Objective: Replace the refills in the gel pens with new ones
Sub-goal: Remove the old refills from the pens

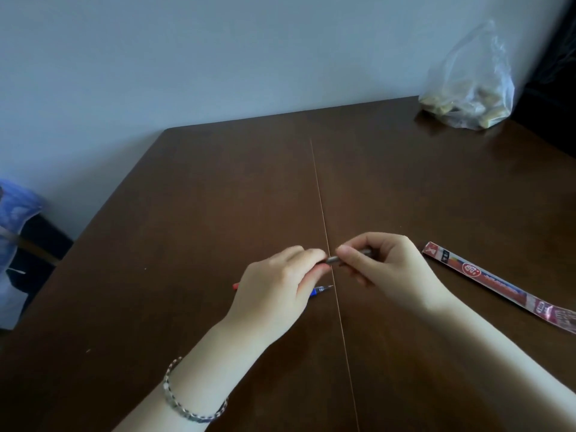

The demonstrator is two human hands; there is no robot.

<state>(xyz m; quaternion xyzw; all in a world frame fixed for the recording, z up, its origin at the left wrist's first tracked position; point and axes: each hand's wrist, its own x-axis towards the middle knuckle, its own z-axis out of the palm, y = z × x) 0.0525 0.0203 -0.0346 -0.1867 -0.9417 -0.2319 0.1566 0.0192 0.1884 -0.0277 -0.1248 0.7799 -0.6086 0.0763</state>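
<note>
Near the table's (218, 198) front edge, left hand (274, 285) and right hand (386, 269) gripped opposite ends of the gel pen (333, 260), fingers curled; unscrewing seemed the step in hand, needing opposed twisting.

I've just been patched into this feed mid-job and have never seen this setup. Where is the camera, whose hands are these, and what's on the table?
There is no machine here. A person works with bare hands, and the one picture comes from a camera worn on their head, looking forward and down. The left hand, with a bracelet on its wrist, and the right hand each pinch one end of a grey pen over the brown table. A blue pen lies partly under the left hand, and a red tip peeks out beside it. A long red packet, probably refills, lies to the right. A plastic bag sits at the far corner.
</note>
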